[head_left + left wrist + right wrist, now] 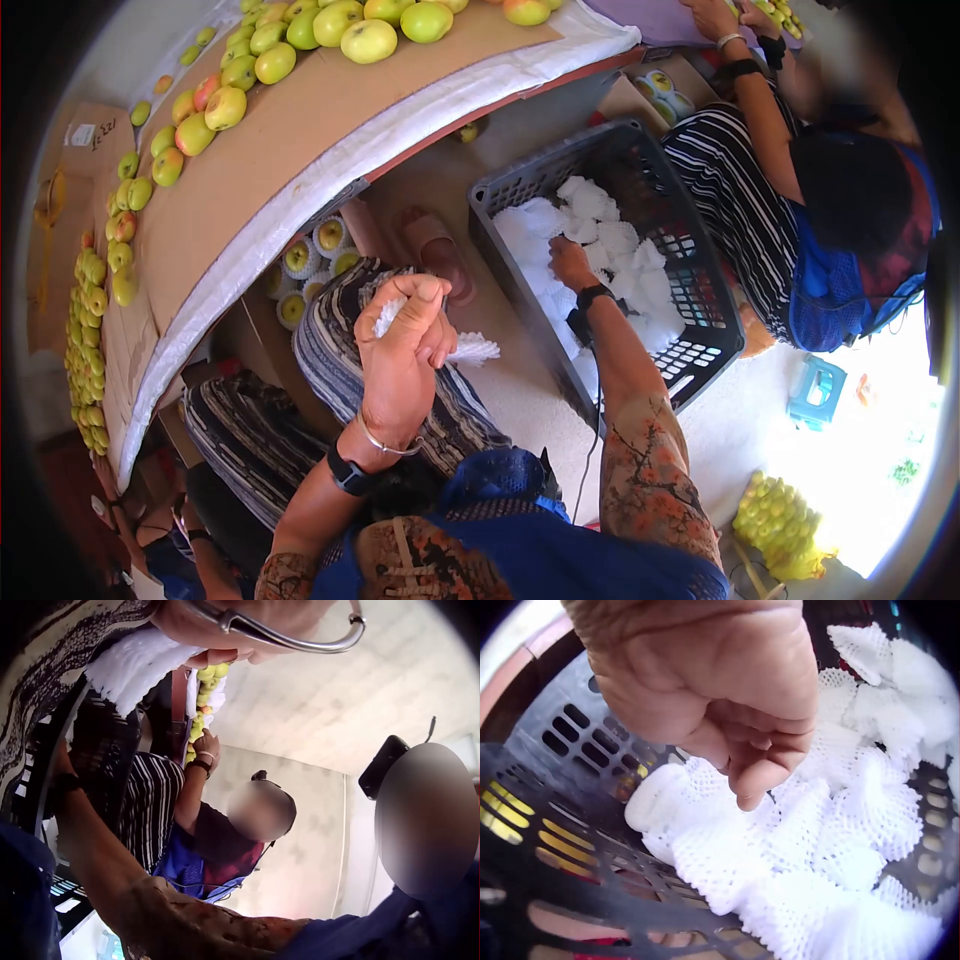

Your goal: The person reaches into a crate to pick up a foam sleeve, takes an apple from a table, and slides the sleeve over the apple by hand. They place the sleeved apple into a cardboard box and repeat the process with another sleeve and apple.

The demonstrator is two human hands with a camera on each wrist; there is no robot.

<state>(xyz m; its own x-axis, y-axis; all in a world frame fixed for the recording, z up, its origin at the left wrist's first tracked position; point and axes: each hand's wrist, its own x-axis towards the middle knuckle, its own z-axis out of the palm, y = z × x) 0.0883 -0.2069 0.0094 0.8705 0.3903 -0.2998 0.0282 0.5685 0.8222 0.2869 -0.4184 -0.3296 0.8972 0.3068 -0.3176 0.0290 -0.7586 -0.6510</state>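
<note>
My left hand (398, 345) is raised over my lap, its fingers curled round a white foam net (475, 348), which sticks out on both sides of the fist. In the left wrist view the same net (139, 671) hangs beside the fingers. Down inside the black plastic crate (482, 215) is my right hand (572, 265). White foam nets (615, 240) fill much of that crate. Seen from the right wrist, the right hand (727, 690) has its fingers curled, fingertips right over the nets (727, 847), and nothing shows between them.
Green and reddish apples (368, 40) line the cardboard-covered table (290, 130). Netted apples (297, 257) sit beneath it. Another person (850, 210) works beyond the crate. A teal plastic stool (817, 390) and a yellow net sack (780, 525) are at the right.
</note>
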